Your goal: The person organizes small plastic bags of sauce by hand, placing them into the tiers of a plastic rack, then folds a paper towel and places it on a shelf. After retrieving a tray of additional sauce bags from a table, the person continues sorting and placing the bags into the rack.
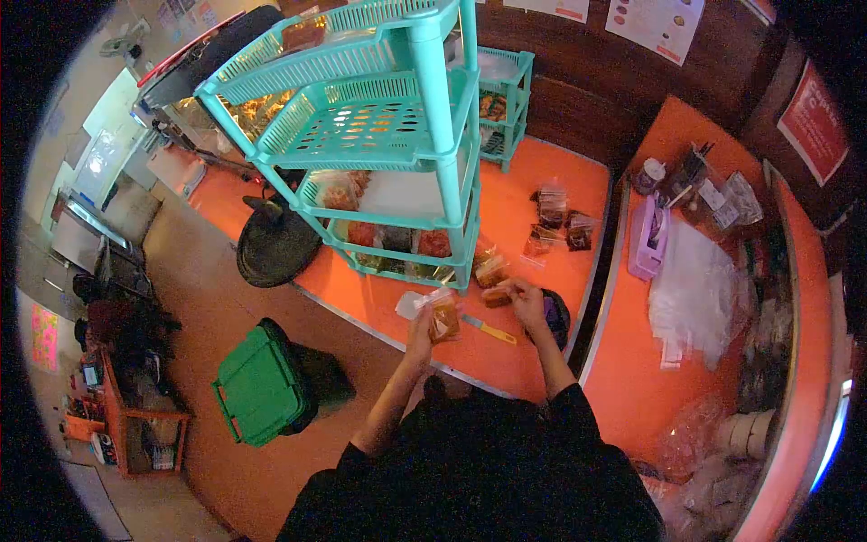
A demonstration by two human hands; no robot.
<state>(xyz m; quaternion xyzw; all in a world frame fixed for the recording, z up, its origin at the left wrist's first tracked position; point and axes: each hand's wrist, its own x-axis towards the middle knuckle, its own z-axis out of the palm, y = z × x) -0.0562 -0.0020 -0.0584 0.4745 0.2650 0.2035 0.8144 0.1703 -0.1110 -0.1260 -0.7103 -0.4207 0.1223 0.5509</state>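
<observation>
A small clear packet of orange-brown food [444, 318] sits upright in the left hand [421, 327], just above the near edge of the orange worktop [542, 172]; the left grip is closed around the packet's lower left side. The right hand [521, 298] is a little to the right and slightly farther off, its grip pinched narrow on a second small packet [496, 297] (contents brownish, too small to tell more). Between and just below the two hands a yellow-handled cutter [489, 331] lies flat on the worktop. Beside the right wrist is a dark round object [557, 316], partly hidden by the arm.

Just beyond the hands stands a teal plastic rack [379, 117], its lower tiers filled with bagged snacks and another orange packet [491, 268] resting at its foot. Farther right a cluster of dark-filled packets [558, 221] lies on the worktop. On the right-hand worktop are a lilac tool [648, 239] and a loose heap of clear bags [700, 298]. On the floor to the near left stands a green bin [262, 384].
</observation>
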